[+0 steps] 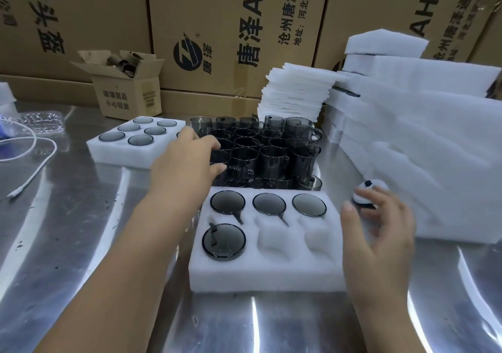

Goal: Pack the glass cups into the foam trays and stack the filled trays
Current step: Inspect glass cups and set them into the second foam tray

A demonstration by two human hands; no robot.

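Grey glass cup between left hand fingers and thumb, behind foam tray.

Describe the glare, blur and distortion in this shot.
Head view: glare streaks across the steel table; the right hand is motion-blurred, the left hand, gripping a cup, sharper; the wide-angle lens bows the boxes; the foam stack is washed out.

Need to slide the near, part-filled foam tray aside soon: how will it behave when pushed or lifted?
The near foam tray probably slides easily on the polished steel table. Being soft foam, it may flex if lifted by one end. With four glass cups in and two pockets empty, its weight likely sits off-centre, so support both ends.
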